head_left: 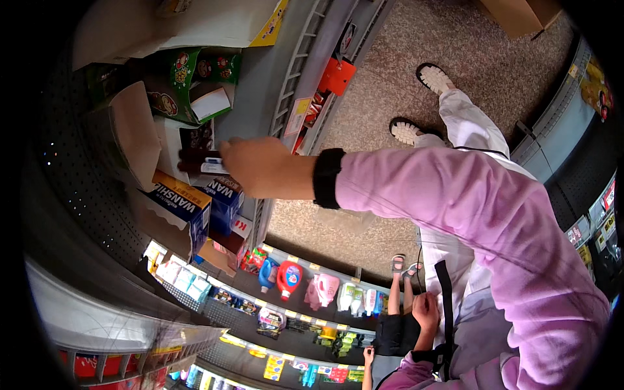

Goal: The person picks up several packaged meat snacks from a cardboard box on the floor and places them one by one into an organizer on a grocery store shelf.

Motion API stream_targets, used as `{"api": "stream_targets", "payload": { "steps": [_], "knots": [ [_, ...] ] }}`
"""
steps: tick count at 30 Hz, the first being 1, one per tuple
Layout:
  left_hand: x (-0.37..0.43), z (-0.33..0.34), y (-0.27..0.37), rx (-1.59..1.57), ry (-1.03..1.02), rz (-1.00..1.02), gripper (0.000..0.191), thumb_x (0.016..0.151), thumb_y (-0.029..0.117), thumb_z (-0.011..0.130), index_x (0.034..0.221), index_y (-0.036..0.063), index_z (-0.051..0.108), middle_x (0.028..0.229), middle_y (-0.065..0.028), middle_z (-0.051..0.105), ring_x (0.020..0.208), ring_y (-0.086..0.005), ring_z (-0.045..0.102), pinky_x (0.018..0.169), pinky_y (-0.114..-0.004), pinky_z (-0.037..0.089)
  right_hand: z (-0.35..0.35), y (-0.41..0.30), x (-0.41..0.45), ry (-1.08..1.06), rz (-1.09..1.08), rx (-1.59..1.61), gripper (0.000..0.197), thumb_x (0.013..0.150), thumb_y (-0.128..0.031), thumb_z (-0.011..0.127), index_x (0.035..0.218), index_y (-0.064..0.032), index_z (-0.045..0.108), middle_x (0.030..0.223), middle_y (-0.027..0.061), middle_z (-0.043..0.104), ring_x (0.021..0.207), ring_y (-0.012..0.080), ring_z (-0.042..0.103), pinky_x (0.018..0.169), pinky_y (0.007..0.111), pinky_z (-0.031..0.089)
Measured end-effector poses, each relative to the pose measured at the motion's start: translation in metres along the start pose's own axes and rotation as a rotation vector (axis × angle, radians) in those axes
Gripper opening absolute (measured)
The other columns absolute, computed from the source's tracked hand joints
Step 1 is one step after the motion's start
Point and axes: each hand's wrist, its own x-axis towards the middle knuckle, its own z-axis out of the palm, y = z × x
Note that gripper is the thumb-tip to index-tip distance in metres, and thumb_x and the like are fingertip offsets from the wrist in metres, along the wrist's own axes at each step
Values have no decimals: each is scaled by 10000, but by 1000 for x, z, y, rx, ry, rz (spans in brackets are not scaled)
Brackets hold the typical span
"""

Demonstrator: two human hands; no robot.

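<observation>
My right hand [258,165] reaches to the shelf at the left, its fingers closed on a dark packet [192,162] with a white-and-blue label; the packet is blurred. Just below it stand blue WANSHIDA-type cartons, one orange-topped [183,200] and another blue one [224,202]. An opened white box [168,141] with dark packaging lies behind the packet, beside a raised cardboard flap [136,131]. My left hand [425,309] is held low near my body by a black strap [444,312], its fingers curled; I see nothing in it.
A green open carton [180,87] sits higher on the shelf, along a wire shelf rail [292,73]. Detergent bottles [289,278] fill shelves at the bottom. Another person's sandalled feet [399,263] are near my left hand. A cardboard box [519,17] is on the floor at the top.
</observation>
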Motion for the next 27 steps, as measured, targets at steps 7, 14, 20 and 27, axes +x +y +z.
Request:
{"api": "stream_targets", "payload": {
  "steps": [7, 14, 20, 27],
  "knots": [
    [-3, 10, -3, -95, 83, -94, 133, 788, 42, 526, 664, -4, 517, 581, -106, 487, 523, -217, 468, 501, -302, 378, 0, 1, 22, 56, -95, -490, 272, 696, -106, 526, 951, -13, 514, 882, 94, 542, 775, 228, 576, 527, 292, 462],
    [-6, 14, -7, -204, 71, -33, 159, 834, 48, 469, 692, -15, 503, 634, -67, 518, 538, -115, 443, 501, -227, 365, 6, 18, 25, 190, -300, -747, 274, 719, -139, 498, 974, -40, 515, 851, 64, 539, 749, 209, 556, 531, 272, 452],
    [-11, 15, -16, -183, 18, -114, 177, 855, 54, 440, 700, -10, 497, 645, -40, 556, 567, -56, 442, 490, -188, 354, -16, 15, 39, 146, -381, -737, 280, 727, -141, 492, 1000, -86, 519, 871, 57, 533, 754, 205, 560, 539, 281, 453],
    [3, 7, 22, 41, 47, 85, 153, 810, 93, 511, 676, 25, 534, 581, -100, 502, 523, -239, 488, 503, -315, 385, -10, 8, 34, 225, -299, -860, 316, 738, -156, 492, 1052, -113, 497, 861, 76, 491, 633, 208, 570, 500, 279, 440]
  ]
}}
